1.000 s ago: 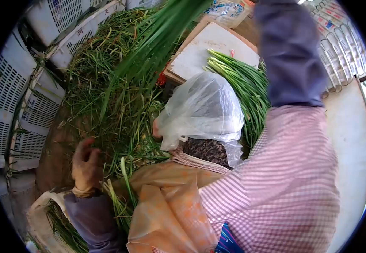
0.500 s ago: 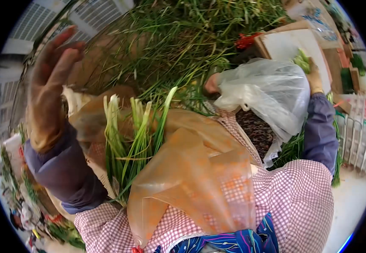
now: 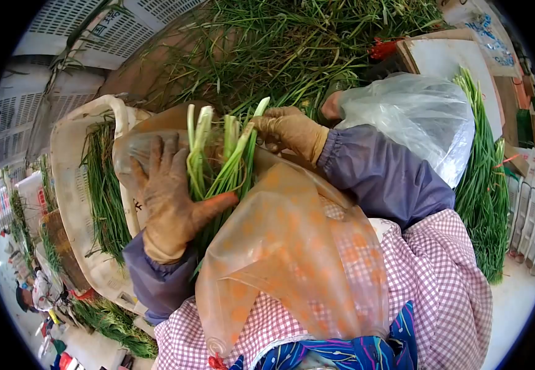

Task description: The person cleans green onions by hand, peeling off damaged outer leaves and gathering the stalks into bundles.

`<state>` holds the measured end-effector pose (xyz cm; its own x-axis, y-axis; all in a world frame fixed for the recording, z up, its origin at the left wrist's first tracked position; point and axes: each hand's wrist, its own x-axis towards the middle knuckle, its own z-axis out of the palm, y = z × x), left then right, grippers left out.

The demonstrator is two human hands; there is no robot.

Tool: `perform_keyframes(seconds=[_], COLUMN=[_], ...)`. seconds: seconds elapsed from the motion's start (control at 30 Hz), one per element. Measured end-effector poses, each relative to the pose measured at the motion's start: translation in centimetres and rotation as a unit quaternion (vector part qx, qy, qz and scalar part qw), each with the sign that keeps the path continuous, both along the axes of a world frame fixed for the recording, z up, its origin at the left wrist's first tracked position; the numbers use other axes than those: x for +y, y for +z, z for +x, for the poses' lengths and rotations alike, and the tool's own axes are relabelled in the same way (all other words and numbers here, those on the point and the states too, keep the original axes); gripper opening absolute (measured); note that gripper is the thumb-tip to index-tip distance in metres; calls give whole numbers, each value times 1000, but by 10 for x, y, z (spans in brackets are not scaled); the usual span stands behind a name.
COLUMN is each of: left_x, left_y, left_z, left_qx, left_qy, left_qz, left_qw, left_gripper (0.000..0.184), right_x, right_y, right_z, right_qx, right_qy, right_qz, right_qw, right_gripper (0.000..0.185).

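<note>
Brought in since the earlier frame: left hand [image 3: 172, 200] and right hand [image 3: 293, 131], to stalks [image 3: 197, 155] against the apron [image 3: 298, 222]. Left: widely spread fingers, thumb across stalks. Right: curled fingers, hold not discernible. Apparently bound: outlying bunch [image 3: 485, 213]; seemingly yet unbound: stalks.

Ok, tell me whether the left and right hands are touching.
Apart: the head view shows a clear gap between the left hand and the right hand, with green stalks between them.

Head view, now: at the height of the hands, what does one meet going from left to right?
Perforated crate, white basket, left hand, pale-ended stalks, right hand, clear plastic bag, long leafy greens.
</note>
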<state>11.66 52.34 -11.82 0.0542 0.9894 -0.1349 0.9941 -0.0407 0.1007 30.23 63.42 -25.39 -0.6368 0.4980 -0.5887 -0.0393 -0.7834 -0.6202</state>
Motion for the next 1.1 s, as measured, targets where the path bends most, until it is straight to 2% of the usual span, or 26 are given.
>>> perform_keyframes(seconds=[0.03, 0.1, 0.13, 0.17, 0.23, 0.27, 0.3, 0.37, 0.43, 0.47, 0.53, 0.57, 0.63, 0.67, 0.73, 0.9, 0.97, 1.1], left_x=[-2, -2, -2, -1, 4, 7, 8, 6, 6, 7, 7, 7, 8, 10, 18, 20, 21, 20], left_y=[-5, -13, -18, -16, -7, -1, -6, -19, -11, -8, -1, -2, -6, -8, -12, -27, -23, -30], left_z=[1, 2, 1, 2, 9, 14, 12, 6, 14, 16, 24, 31, 44, 47, 52, 46, 45, 40], left_qx=[3, -55, -73, -74, -227, -304, -305, -281, -321, -302, -341, -339, -516, -516, -588, -580, -629, -642], left_qy=[2, 71, 102, 102, 242, 282, 281, 172, 219, 180, 111, 114, 130, 131, 240, 238, 266, 278], left_qz=[3, 36, 70, 74, -7, 13, 15, 251, 229, 292, 364, 364, 136, 138, -55, -30, -60, -58], left_qw=[1000, 995, 990, 989, 943, 910, 910, 910, 893, 890, 860, 860, 836, 836, 770, 779, 729, 713], left_gripper=[88, 72, 56, 56, 51, 49, 49, 55, 61, 61, 52, 52, 42, 42, 32, 22, 17, 21], right_x=[-1, 5, 11, 18, 26, 29, 28, 23, 21, 21, 16, 13, 9, 5, 2, -7, -8, -5], right_y=[5, 26, 34, 29, 30, 34, 39, 47, 53, 52, 59, 64, 72, 77, 77, 71, 78, 74], right_z=[0, 9, 18, 25, 36, 38, 38, 35, 30, 28, 24, 22, 19, 18, 16, 15, 14, 20], right_qx=[3, -65, -57, -24, 4, 3, 21, 41, 106, 126, 106, 89, 89, 99, 93, 52, 36, 40], right_qy=[2, 23, 15, 0, -4, -6, 3, 16, 22, 34, 44, 52, 62, 47, 7, 52, 41, 78], right_qz=[3, 120, 127, 139, 142, 148, 146, 140, 136, 141, 157, 177, 182, 190, 178, 191, 170, 168], right_qw=[1000, 990, 990, 990, 990, 989, 989, 989, 985, 981, 981, 979, 977, 976, 980, 979, 984, 982], right_gripper=[23, 22, 22, 22, 23, 23, 24, 25, 25, 24, 24, 23, 22, 21, 17, 13, 14, 15])
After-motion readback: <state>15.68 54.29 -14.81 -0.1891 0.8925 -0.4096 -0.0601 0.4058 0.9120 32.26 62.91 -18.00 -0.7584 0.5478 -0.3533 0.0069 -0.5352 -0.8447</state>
